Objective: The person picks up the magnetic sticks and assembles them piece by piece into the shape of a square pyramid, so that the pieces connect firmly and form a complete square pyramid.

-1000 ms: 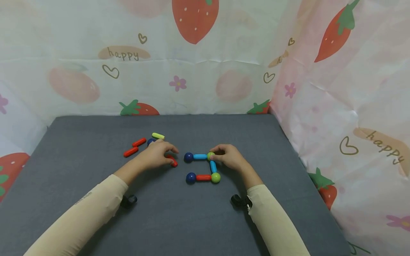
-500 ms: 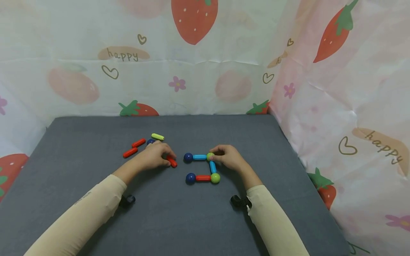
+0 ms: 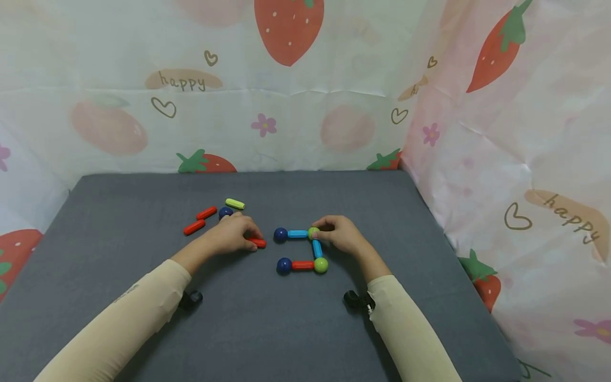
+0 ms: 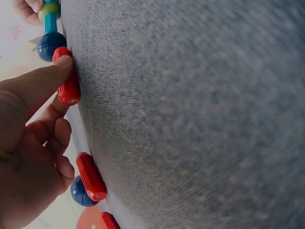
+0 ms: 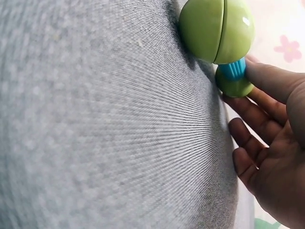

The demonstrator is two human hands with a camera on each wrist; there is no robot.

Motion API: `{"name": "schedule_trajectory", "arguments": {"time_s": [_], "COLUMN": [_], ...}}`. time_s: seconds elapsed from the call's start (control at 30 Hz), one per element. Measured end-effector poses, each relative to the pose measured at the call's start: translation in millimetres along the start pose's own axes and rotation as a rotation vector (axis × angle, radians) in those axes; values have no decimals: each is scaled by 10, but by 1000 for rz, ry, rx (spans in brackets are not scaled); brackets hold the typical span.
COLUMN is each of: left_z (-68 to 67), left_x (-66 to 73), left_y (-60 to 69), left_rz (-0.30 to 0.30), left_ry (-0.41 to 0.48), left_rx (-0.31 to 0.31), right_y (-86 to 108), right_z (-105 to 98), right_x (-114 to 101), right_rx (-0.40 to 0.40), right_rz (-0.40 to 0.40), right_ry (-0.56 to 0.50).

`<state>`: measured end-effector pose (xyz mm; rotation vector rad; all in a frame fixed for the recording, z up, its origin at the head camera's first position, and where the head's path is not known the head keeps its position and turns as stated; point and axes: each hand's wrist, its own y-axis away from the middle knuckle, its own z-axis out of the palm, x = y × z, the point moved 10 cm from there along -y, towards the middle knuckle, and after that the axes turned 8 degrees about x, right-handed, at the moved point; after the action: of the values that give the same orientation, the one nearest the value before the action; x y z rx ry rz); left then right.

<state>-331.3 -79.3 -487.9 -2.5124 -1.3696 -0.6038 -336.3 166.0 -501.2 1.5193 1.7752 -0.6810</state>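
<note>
Two bare hands, the left hand (image 3: 235, 233) and the right hand (image 3: 342, 233), are low over the grey tabletop (image 3: 267, 329) in the head view. The left hand pinches a short red rod (image 3: 259, 243) between thumb and fingers; its free end points to the right, near the upper dark blue ball (image 3: 280, 234) but apart from it. From this ball goes a chain with three sides, open to the left: the upper light blue rod (image 3: 298, 234), the upper green ball (image 3: 312, 233), the side light blue rod (image 3: 317, 249), the lower green ball (image 3: 321, 265), the joined red rod (image 3: 303, 266) and the lower dark blue ball (image 3: 284, 266). The right hand grips the upper green ball from the right side. Beyond the left hand lie the farther loose red rod (image 3: 206, 213), the nearer loose red rod (image 3: 194, 227), a yellow-green rod (image 3: 235, 203) and a loose dark blue ball (image 3: 225, 213), partly covered by this hand. Behind hangs a strawberry-printed cloth (image 3: 305, 106).

In the left wrist view, the thumb lies along the short red rod, with little opening between thumb and index finger; the other fingers are bent and hold nothing.

In the right wrist view, the lower green ball is big in front, and behind it the fingers are closed around the upper green ball, their other tips loosely bent.
</note>
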Motion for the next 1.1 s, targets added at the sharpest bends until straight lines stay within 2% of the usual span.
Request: {"name": "schedule_trajectory", "arguments": {"time_s": [0.2,0.3,0.43,0.57,0.9,1.1], "left_z": [11,22,32,33,108,136], "left_x": [-10,-12,-11,15,43,61], "left_y": [-1,19,64,104,135,152], "left_rz": [-24,-63,-146,-204,-291,-319], "left_ry": [46,134,270,341,376,372], "left_rx": [-14,-27,-35,-25,-13,2], "right_y": [3,8,15,21,17,4], "right_z": [15,15,8,0,3,3], "right_x": [5,3,-2,-12,-19,-15], "right_rx": [-1,0,7,14,20,29], "right_rz": [0,0,-3,0,-12,-19], "right_ry": [-10,-11,-10,-15,-9,-9]}}
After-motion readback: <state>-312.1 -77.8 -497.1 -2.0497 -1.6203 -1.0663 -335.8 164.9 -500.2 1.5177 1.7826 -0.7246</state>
